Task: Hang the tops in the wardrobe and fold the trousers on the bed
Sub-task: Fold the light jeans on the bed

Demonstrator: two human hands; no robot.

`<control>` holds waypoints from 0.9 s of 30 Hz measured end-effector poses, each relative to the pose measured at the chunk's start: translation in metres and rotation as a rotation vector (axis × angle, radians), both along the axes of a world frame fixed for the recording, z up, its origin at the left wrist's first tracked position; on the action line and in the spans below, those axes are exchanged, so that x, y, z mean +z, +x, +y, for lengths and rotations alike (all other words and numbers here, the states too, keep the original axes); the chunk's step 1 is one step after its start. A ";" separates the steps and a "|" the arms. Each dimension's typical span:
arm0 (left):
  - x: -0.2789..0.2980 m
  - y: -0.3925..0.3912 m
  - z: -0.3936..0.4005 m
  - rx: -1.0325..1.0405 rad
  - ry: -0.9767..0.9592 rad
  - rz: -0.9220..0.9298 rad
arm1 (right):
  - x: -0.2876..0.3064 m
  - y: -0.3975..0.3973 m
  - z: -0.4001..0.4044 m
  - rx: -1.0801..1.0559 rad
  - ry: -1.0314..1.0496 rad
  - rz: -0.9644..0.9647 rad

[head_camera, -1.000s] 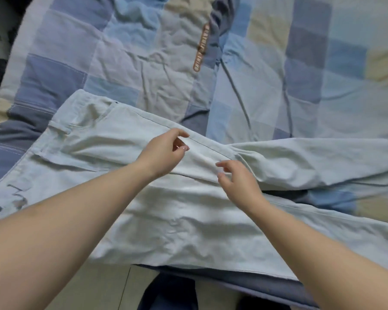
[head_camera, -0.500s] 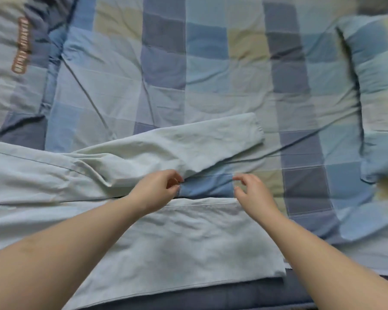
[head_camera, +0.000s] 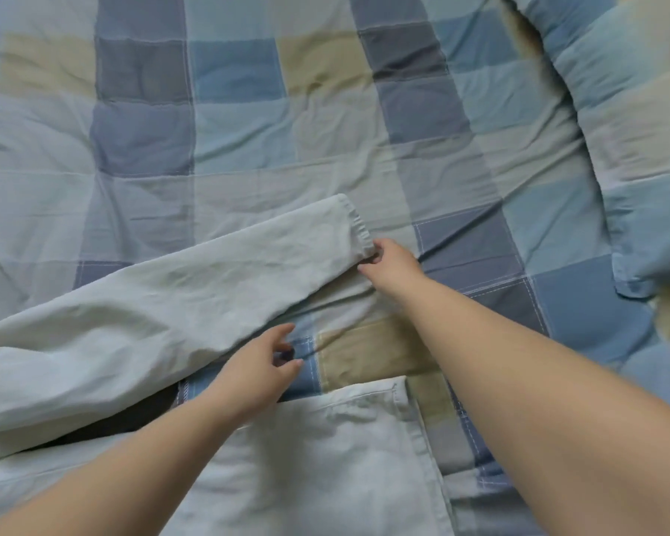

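**Right hand at the cuff, left hand loose**

Our right hand [head_camera: 393, 261] pinches the hem corner of the upper leg [head_camera: 194, 295] of the trousers, thumb over the cuff and fingers curled beneath it. Our left hand [head_camera: 262, 367] hovers just off that leg's near edge, fingers loosely curled and parted, gripping nothing. From the hands outward, the pale trousers spread flat on the bed: the upper leg runs from nine o'clock toward the centre, and the lower leg [head_camera: 325, 458] lies at six o'clock, its hem pointing to three. Both rest on the checked cover [head_camera: 248, 110] of blue, grey and tan. A matching pillow [head_camera: 635, 129] sits at two o'clock. We can read no writing.
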State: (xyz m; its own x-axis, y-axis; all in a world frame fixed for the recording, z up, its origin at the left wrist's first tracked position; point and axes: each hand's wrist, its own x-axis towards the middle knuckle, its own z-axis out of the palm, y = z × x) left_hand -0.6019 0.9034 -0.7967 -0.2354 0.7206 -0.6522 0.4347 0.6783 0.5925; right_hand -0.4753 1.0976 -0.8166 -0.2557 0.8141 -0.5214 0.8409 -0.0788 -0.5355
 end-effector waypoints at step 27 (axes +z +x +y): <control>0.173 0.004 0.043 -0.179 0.772 0.267 | 0.202 0.051 -0.085 -0.072 0.002 0.781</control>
